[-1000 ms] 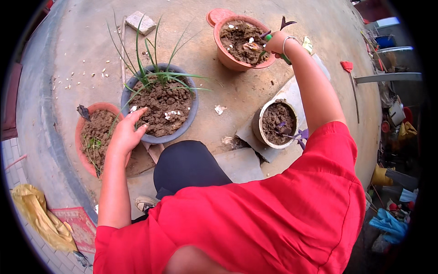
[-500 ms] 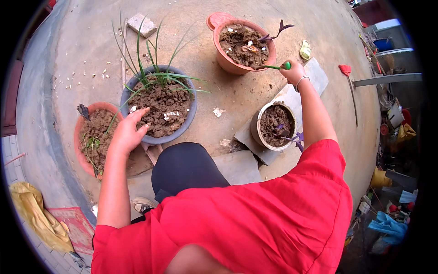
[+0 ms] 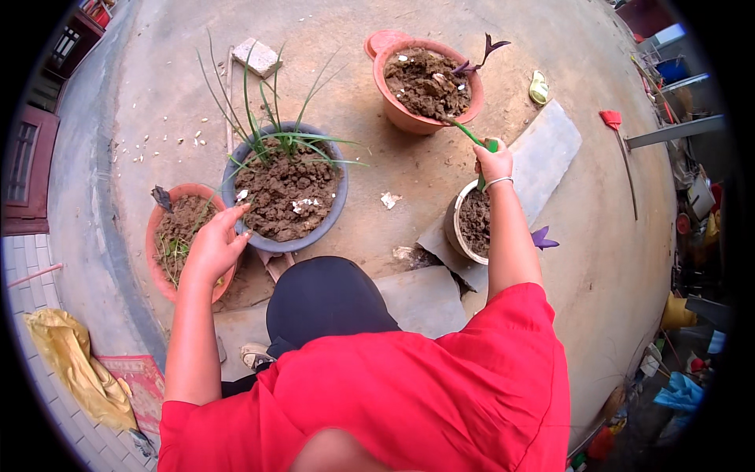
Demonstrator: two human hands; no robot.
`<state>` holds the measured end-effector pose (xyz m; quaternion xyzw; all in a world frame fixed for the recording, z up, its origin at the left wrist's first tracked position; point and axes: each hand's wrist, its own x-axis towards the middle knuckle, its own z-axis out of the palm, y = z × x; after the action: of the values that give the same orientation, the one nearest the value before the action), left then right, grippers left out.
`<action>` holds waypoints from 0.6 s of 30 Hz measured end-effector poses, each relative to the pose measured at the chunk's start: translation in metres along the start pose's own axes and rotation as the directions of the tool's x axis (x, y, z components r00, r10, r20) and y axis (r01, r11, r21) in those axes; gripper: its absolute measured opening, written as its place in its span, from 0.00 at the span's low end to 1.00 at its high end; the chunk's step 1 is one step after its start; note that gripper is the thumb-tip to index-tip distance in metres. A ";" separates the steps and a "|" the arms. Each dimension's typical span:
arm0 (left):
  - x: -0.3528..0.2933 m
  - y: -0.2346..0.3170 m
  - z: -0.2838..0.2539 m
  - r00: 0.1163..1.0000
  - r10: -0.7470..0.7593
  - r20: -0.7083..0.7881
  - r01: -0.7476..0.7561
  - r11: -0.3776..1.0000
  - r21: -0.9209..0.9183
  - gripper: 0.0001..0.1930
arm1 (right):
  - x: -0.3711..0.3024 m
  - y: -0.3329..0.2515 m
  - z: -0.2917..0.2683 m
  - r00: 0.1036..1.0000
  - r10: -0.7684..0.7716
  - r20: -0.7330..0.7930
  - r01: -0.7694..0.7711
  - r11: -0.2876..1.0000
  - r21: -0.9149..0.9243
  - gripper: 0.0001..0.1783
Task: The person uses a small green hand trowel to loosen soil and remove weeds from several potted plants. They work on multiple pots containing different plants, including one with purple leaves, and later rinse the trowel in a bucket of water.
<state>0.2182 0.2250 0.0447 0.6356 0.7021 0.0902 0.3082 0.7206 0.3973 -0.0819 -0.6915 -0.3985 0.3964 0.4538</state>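
The left hand rests with fingers spread loosely on the rim of the grey pot of soil and grass-like leaves, grasping nothing. The right hand is clenched around a green-handled tool above the small white pot, its tip reaching the terracotta pot beyond.

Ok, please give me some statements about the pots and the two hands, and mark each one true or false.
1. The right hand holds a green-handled tool. True.
2. The left hand rests inside the white pot. False: it is at the rim of the grey pot.
3. The grey pot holds long thin green leaves. True.
4. The far orange pot is without soil. False: it is full of soil.
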 end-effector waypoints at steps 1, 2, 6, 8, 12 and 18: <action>0.000 0.001 -0.001 1.000 0.001 0.005 -0.001 1.000 0.006 0.26 | -0.005 -0.004 0.002 1.000 -0.012 -0.016 0.012 1.000 -0.018 0.14; 0.001 0.004 0.001 1.000 0.013 -0.001 -0.013 1.000 0.001 0.26 | -0.009 -0.011 0.002 1.000 -0.013 -0.028 0.014 1.000 0.026 0.13; 0.006 0.017 0.006 0.999 0.040 0.020 -0.040 0.999 -0.023 0.27 | 0.002 -0.027 -0.004 1.000 -0.007 -0.008 0.008 0.999 0.041 0.13; 0.006 0.021 0.008 0.998 0.047 0.031 -0.046 0.999 -0.030 0.27 | 0.000 -0.036 0.002 1.000 -0.023 0.007 0.023 0.998 -0.065 0.13; 0.006 0.019 0.009 0.999 0.043 0.028 -0.043 0.999 -0.027 0.27 | 0.001 -0.036 0.009 0.999 -0.044 -0.022 0.040 0.987 -0.156 0.14; 0.005 0.017 0.006 0.999 0.038 0.024 -0.036 0.997 -0.061 0.26 | -0.020 -0.048 0.025 0.994 -0.002 -0.111 0.007 0.999 0.040 0.11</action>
<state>0.2356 0.2308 0.0467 0.6400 0.6832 0.1090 0.3343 0.6812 0.3997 -0.0394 -0.7022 -0.3662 0.3644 0.4900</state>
